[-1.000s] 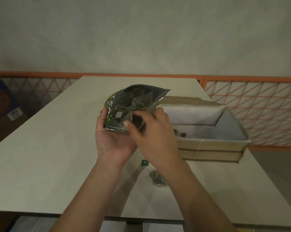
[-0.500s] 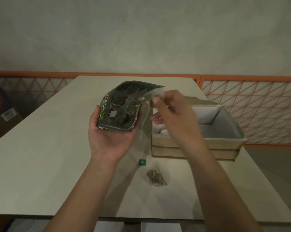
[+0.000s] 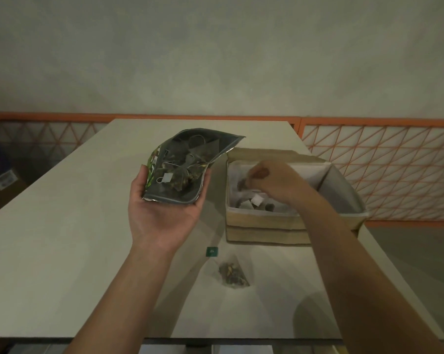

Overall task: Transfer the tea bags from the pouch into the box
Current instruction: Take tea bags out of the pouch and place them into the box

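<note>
The left hand cradles the dark foil pouch while the right hand, pinching a tea bag over the white-lined cardboard box, risks snagging strings.

Pouch left, box right, both mid-table.
Pouch is lying in left hand above table; box is sitting just right of it w/ right hand reaching inside over tea bags. Loose tea bag is lying on table in front of box.
</note>
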### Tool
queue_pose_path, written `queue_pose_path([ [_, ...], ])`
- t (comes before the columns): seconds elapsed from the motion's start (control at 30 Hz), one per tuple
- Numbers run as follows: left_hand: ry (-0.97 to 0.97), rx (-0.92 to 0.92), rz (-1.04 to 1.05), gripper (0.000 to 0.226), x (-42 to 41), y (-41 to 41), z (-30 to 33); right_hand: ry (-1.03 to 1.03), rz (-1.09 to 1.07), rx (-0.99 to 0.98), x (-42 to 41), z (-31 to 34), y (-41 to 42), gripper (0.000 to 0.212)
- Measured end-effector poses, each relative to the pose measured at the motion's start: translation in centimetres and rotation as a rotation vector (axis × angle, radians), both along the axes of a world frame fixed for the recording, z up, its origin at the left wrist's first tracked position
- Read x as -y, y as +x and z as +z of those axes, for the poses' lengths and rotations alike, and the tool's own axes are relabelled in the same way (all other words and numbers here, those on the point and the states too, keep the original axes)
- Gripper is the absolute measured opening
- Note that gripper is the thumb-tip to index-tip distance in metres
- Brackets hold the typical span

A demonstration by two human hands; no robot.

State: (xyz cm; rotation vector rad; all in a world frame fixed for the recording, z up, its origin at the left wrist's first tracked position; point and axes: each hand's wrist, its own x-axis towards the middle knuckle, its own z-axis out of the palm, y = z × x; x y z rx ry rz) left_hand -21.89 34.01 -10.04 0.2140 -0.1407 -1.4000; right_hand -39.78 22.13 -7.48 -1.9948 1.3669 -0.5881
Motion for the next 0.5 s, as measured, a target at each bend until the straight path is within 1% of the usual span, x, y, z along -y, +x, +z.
queue_pose_path([
  [0.07,0.003,0.012,0.003,0.053,0.0,0.0,0.0,0.096,0.087,-0.154,0.0,-0.3,0.0,0.055],
  [0.1,0.004,0.017,0.000,0.053,0.0,0.0,-0.1,0.107,0.121,-0.226,-0.1,-0.4,0.0,0.060],
  [0.13,0.005,0.018,-0.002,0.053,0.0,0.0,-0.1,0.093,0.154,-0.314,-0.2,-0.4,0.2,0.060],
  [0.2,0.011,0.019,-0.001,0.054,0.0,0.0,-0.2,0.077,0.219,-0.469,-0.1,-0.4,0.5,0.051],
  [0.27,0.011,0.017,-0.001,0.054,0.1,0.0,-0.3,0.083,0.262,-0.536,-0.1,-0.4,0.7,0.044],
  [0.37,0.011,0.016,0.001,0.054,0.3,0.0,-0.4,0.052,0.292,-0.557,0.3,-0.6,0.6,0.027],
  [0.4,0.013,0.018,0.004,0.054,0.3,0.0,-0.5,0.044,0.274,-0.530,0.5,-0.6,0.5,0.022],
  [0.5,0.008,0.021,-0.002,0.054,0.3,0.0,-0.6,-0.007,0.108,-0.334,1.2,-0.2,0.1,0.019],
])
